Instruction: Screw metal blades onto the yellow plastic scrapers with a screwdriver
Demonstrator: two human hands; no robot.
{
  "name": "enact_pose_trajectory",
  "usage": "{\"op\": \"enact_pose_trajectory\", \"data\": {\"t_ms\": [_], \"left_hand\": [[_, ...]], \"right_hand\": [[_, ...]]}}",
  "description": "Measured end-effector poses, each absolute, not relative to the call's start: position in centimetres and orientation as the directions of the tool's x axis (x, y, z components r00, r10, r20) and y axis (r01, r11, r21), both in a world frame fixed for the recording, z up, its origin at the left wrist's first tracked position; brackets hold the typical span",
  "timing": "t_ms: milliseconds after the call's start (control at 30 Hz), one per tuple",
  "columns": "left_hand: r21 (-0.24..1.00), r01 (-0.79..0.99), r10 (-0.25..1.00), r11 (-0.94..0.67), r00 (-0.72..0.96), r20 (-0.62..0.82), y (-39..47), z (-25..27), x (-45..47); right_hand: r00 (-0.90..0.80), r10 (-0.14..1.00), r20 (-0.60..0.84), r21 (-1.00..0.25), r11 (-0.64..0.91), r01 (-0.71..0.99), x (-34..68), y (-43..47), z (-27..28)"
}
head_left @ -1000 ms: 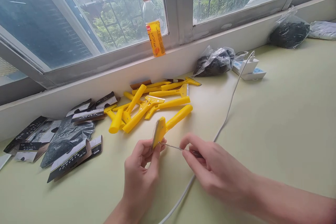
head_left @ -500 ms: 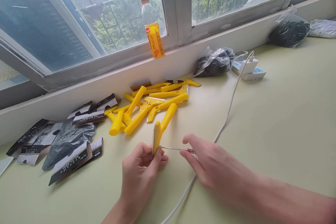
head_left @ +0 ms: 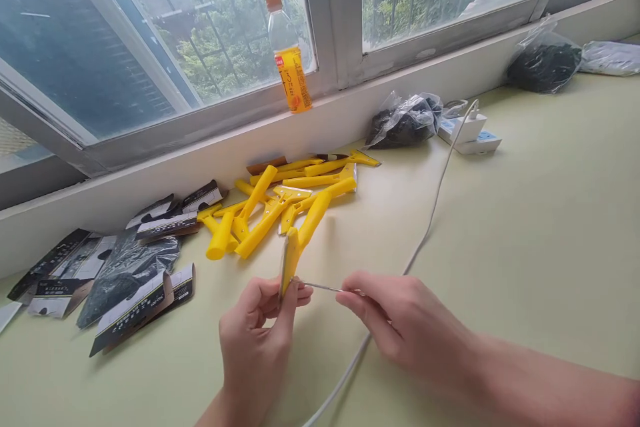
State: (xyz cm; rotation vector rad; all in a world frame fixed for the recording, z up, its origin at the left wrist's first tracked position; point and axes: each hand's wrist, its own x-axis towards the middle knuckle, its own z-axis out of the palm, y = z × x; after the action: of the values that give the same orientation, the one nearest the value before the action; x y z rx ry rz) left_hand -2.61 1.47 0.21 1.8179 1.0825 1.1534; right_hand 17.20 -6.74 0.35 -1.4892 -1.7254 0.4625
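My left hand (head_left: 260, 333) is closed around the head of a yellow scraper (head_left: 314, 217), whose handle tilts up and away to the right. In my right hand (head_left: 395, 313) is a screwdriver; its thin metal shaft (head_left: 320, 286) points left, and the tip meets the flat side of the scraper head. My fingers hide the screwdriver's handle. Behind the held scraper lies a pile of several more yellow scrapers (head_left: 263, 230), with metal edges on some heads.
Black and white cardboard sleeves (head_left: 133, 313) and a dark plastic bag (head_left: 120, 273) lie at left. A white cable (head_left: 423, 240) runs from a power strip (head_left: 483, 141) beneath my right hand. Bags of black items (head_left: 407, 121) stand by the wall; a drink bottle (head_left: 293, 73) is on the sill.
My left hand and the scraper have shifted slightly left and nearer me. My right thumb and index finger, apart before, have closed on the screwdriver, covering its reddish handle.
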Motion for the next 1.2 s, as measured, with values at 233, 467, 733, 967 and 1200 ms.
{"op": "enact_pose_trajectory", "data": {"t_ms": [233,467,733,967,1200], "left_hand": [[0.856,0.299,0.903,-0.421,0.224,0.366,2.1,0.1,-2.8],[0.875,0.318,0.922,-0.365,0.251,0.294,2.2,-0.2,-2.5],[0.951,0.224,0.953,-0.211,0.262,0.150,2.1,-0.2,-2.3],[0.965,0.208,0.953,-0.158,0.287,0.095,2.4,-0.4,-2.2],[0.956,0.248,0.956,-0.157,0.282,0.084,2.3,-0.4,-2.3]], "right_hand": [[-0.204,0.978,0.052,-0.727,0.178,0.663,17.2,-6.6,1.6],[-0.142,0.983,0.113,-0.655,0.182,0.733,16.6,-6.4,0.4],[-0.019,1.000,0.001,-0.805,0.012,0.593,17.1,-7.0,1.4],[0.025,0.988,0.152,-0.742,0.097,0.664,17.9,-6.3,0.3],[0.081,0.992,0.101,-0.694,0.012,0.720,18.4,-5.9,1.2]]}}
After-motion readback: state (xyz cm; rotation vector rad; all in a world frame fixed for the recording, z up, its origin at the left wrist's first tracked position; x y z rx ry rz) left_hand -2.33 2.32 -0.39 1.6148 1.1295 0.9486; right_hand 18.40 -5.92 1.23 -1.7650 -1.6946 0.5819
